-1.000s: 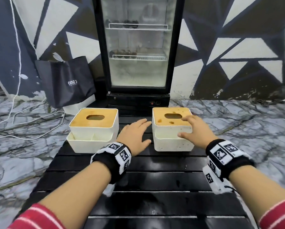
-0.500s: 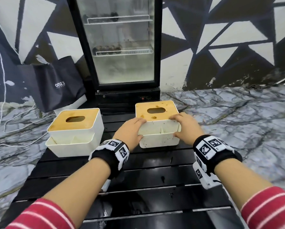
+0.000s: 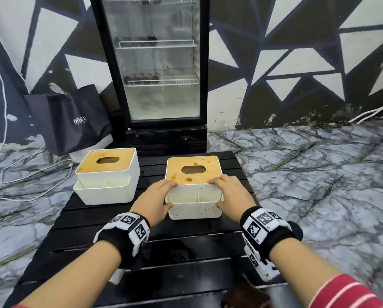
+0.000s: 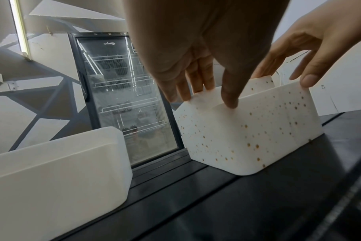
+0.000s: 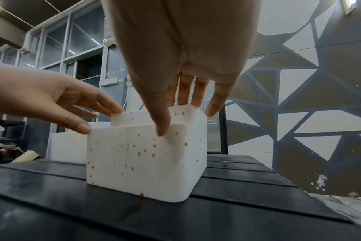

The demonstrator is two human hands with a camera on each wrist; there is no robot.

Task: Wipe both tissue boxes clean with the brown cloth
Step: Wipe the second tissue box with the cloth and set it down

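Left hand [image 3: 153, 205] and right hand [image 3: 231, 193] grasp the brown-speckled white tissue box with stained wooden lid [image 3: 194, 190] by its sides, fingers curled over the rim, on black slatted worktop [image 3: 186, 250]. Brown cloth [image 3: 247, 294] cut off at bottom edge; shape unclear

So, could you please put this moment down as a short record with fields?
surface: black slatted table
held box: speckled tissue box, brown spots on its white walls and wooden lid
left hand: grips the box's left side
right hand: grips the box's right side
other box: clean-looking tissue box, to the left, untouched
brown cloth: not clearly in view
background: glass-door fridge, dark bag
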